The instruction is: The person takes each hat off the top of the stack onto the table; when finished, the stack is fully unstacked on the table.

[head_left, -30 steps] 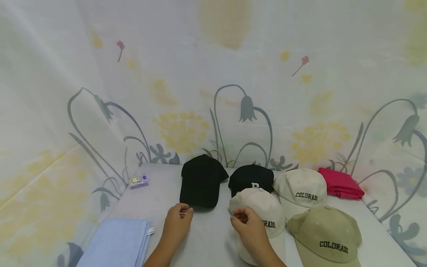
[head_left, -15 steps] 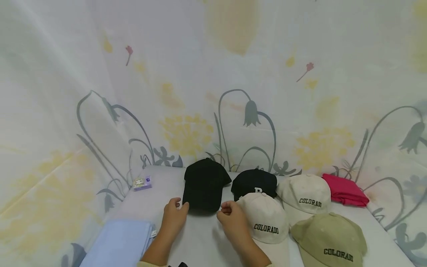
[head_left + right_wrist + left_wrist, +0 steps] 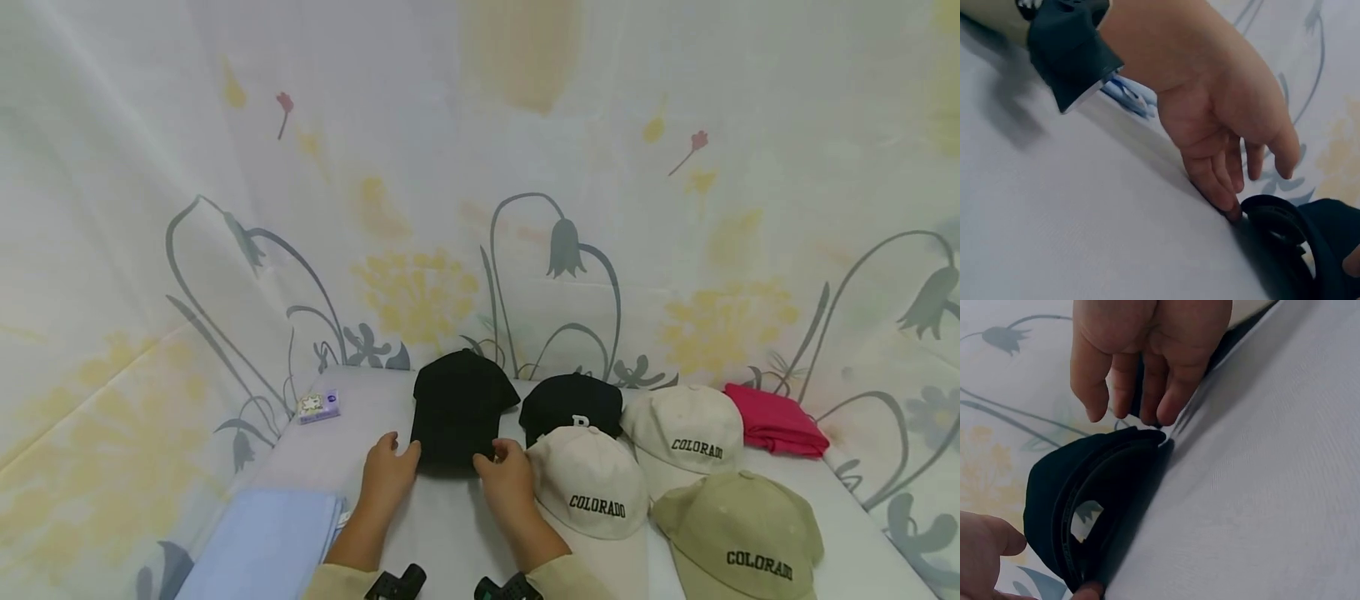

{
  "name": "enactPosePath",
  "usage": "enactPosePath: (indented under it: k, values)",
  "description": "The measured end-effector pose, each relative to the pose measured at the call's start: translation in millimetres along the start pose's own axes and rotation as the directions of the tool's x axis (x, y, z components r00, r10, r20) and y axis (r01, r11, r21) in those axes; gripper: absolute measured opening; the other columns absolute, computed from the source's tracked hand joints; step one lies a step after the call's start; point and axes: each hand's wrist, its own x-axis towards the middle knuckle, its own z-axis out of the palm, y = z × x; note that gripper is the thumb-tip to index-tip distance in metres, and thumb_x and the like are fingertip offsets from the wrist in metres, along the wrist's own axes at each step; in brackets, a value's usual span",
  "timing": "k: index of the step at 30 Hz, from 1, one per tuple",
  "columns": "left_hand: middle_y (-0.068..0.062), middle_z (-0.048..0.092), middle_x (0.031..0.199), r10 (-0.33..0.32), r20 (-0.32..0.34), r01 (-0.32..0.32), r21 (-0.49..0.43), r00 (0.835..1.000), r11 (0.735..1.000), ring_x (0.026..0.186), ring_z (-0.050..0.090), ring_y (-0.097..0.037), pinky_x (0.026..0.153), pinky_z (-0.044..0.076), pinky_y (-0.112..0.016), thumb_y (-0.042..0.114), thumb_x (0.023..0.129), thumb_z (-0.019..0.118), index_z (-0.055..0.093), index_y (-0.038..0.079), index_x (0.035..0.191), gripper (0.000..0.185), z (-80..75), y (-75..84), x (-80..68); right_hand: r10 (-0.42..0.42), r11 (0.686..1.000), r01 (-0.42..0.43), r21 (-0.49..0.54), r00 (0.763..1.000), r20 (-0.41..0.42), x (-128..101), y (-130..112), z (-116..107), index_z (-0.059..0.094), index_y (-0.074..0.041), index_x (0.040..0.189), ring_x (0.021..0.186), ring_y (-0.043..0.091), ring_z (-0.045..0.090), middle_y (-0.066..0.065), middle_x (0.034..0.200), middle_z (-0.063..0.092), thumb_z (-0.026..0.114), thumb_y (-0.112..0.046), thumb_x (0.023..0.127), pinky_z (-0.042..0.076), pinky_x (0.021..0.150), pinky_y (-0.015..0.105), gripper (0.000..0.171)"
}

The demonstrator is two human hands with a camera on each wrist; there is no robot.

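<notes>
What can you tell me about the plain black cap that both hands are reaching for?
The plain black cap is a soft fabric baseball cap with no lettering showing, lying on the pale table with its brim toward the person. The left wrist view shows its dark inside and a small white label. The left hand touches the brim's left corner with its fingertips; the right hand is at the right corner. Beside it sits another black cap bearing a white letter.
</notes>
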Motion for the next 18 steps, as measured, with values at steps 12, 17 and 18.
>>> enactPosePath:
  k: [12,17,18]
  values:
    - [-0.031,0.049,0.153,0.010,0.093,-0.007,-0.028,0.996,1.000,0.146,0.040,-0.050,0.120,0.034,-0.060,0.030,0.103,0.061,0.044,-0.013,0.150,0.065,2.7,-3.2,6.8,0.016,0.996,-0.014,0.085,1.000,-0.025,3,9,10,0.052,0.009,0.144,0.131,0.043,0.059,0.031,0.145,0.056,0.069,-0.015,0.097,0.053,0.104,0.053,0.056]
    - [-0.029,0.050,0.153,0.005,0.095,-0.002,-0.028,0.995,1.000,0.147,0.041,-0.048,0.121,0.033,-0.060,0.028,0.104,0.061,0.044,-0.012,0.150,0.064,6.6,-5.0,4.9,-0.002,0.997,0.002,0.082,1.000,-0.001,1,10,7,0.051,0.010,0.145,0.131,0.042,0.059,0.030,0.142,0.059,0.068,-0.015,0.097,0.052,0.106,0.053,0.056]
    - [-0.030,0.051,0.152,0.006,0.093,-0.004,-0.026,0.996,1.000,0.146,0.041,-0.049,0.120,0.034,-0.060,0.028,0.104,0.061,0.045,-0.012,0.150,0.063,7.5,-5.5,3.9,-0.004,0.997,0.004,0.075,1.000,0.002,0,10,7,0.052,0.010,0.145,0.130,0.041,0.060,0.029,0.141,0.061,0.069,-0.014,0.097,0.052,0.106,0.053,0.056]
